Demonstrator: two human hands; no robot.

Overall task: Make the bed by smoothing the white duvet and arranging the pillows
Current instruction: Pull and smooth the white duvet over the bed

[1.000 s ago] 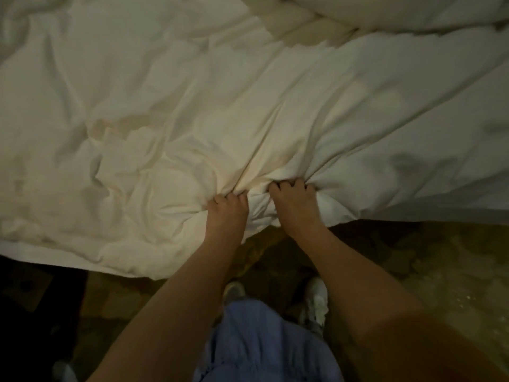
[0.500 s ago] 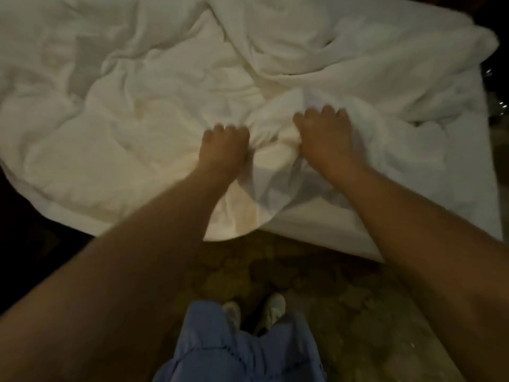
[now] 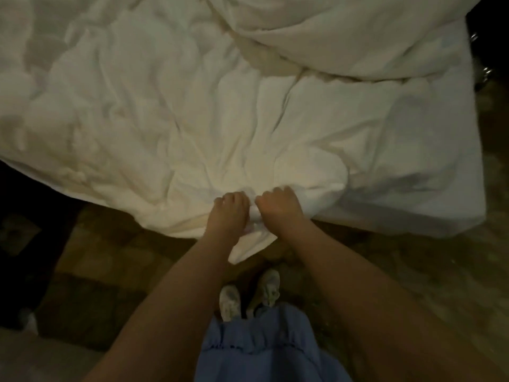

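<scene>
Dim carpeted floor (image 3: 110, 257) lies under you at the bed's near edge. Your left hand (image 3: 230, 209) and right hand (image 3: 276, 206) sit side by side, fingers curled into a bunch of the white duvet (image 3: 165, 119), likely to drag it toward you. It lies creased across the mattress (image 3: 440, 188), folded back at top right.

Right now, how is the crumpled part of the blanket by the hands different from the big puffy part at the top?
The near part of the duvet lies fairly flat, creased with small wrinkles; the far fold is piled up thick and rounded. The left hand and right hand grip the near part's edge; nothing touches the far fold. The near part hangs over the bed edge; the fold sits on top. Both are white.
</scene>
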